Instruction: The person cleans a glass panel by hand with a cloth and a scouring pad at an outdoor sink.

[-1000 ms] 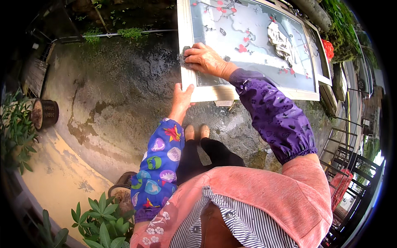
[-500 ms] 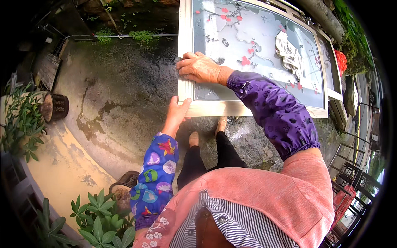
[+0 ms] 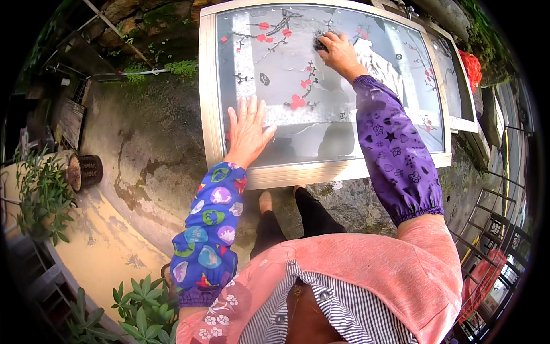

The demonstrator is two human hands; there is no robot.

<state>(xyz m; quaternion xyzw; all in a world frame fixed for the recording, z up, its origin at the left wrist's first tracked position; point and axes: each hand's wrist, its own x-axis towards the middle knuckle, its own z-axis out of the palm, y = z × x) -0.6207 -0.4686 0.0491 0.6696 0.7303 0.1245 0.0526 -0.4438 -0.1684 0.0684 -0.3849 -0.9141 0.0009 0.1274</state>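
A wet glass pane in a pale frame [image 3: 309, 174] lies before me, decorated with red blossoms and dark branches. My left hand [image 3: 247, 131] rests flat on the glass near the frame's left side, fingers spread. Farther up the pane, my right hand [image 3: 342, 56] is closed on a dark scouring pad [image 3: 318, 42], pressed against the glass. Only the pad's edge shows past my fingers. A crumpled white cloth [image 3: 382, 67] lies on the pane to the right of that hand, partly hidden by it and my purple sleeve.
Beyond the pane's right side is another framed panel [image 3: 456, 80], with a red mesh bundle [image 3: 471, 70] behind it. A potted plant [image 3: 86, 171] stands at the left on stained concrete. Leafy stems [image 3: 143, 312] rise at the lower left; metal railings [image 3: 487, 229] run along the right.
My left hand has gone from the frame's edge to the glass. My right hand has moved from the left frame edge to the upper middle of the pane. The pane sits further left in view.
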